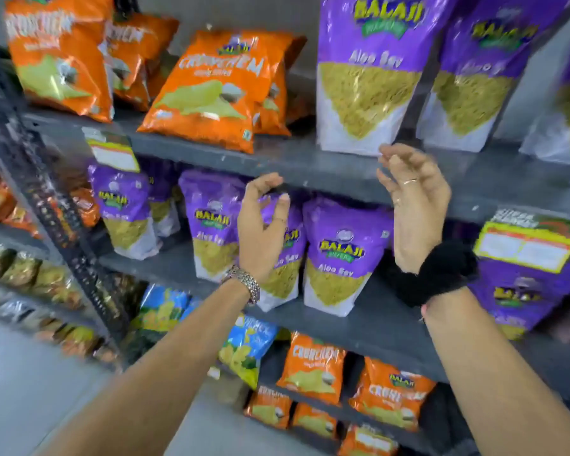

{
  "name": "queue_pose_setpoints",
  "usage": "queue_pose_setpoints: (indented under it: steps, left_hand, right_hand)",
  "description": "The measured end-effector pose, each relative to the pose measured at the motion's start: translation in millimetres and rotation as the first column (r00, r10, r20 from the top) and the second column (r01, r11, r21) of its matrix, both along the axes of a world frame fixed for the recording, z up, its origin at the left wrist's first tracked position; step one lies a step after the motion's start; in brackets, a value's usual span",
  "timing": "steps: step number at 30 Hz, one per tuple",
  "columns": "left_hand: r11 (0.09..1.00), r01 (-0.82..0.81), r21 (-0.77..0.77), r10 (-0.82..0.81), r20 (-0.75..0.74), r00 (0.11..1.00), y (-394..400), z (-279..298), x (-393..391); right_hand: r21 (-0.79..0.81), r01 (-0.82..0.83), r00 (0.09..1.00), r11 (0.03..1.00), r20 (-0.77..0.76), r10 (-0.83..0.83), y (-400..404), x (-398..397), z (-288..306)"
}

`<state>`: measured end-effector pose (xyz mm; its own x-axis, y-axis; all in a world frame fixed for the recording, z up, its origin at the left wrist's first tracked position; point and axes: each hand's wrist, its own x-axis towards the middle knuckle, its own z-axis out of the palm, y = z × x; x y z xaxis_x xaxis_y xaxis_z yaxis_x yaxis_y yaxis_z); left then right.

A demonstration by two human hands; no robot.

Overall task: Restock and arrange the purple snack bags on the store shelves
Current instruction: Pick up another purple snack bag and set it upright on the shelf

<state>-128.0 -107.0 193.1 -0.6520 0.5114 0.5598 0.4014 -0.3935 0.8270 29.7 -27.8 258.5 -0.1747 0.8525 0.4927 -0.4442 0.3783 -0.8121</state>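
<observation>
Purple snack bags stand on two grey shelves. On the upper shelf a large purple bag (369,74) stands beside another (471,74). On the middle shelf (359,324) several purple bags stand in a row, among them one at the centre (339,255) and one at the left (125,209). My left hand (260,228), with a metal watch on the wrist, hovers in front of a middle-shelf bag with fingers apart and nothing in it. My right hand (412,205), with a black scrunchie on the wrist, is raised at the upper shelf's front edge, fingers loosely curled, holding nothing.
Orange chip bags (208,90) lie on the upper shelf at the left. More orange bags (313,370) and blue bags (244,350) fill the lower shelves. A dark perforated upright (46,199) divides the shelving at the left. Another purple bag (520,284) with a yellow label stands at the right.
</observation>
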Motion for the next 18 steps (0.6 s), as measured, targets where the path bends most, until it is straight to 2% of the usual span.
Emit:
queue_pose_setpoints:
  steps: [4, 8, 11, 14, 18]
  left_hand:
    - [0.978, -0.057, -0.199, 0.077, 0.096, 0.992, -18, -69, -21]
    - [0.92, -0.061, -0.388, 0.123, 0.137, 0.983, -21, -120, -47]
    - [0.86, 0.033, -0.51, 0.066, 0.177, 0.982, -10, -152, -69]
    - [0.764, 0.224, -0.605, -0.068, 0.269, 0.961, 1, -173, -83]
    - [0.667, 0.347, -0.659, -0.181, 0.309, 0.934, 20, -198, -100]
  right_hand:
    - [-0.158, -0.052, 0.996, 0.986, 0.059, 0.062, -21, -30, -70]
    - [-0.379, 0.007, 0.95, 0.925, 0.291, 0.112, -11, -73, -150]
    - [-0.472, 0.133, 0.905, 0.871, 0.416, 0.087, 0, -97, -197]
    - [-0.494, 0.25, 0.862, 0.833, 0.505, 0.041, 11, -109, -218]
    - [-0.559, 0.262, 0.807, 0.787, 0.574, 0.14, 26, -128, -236]
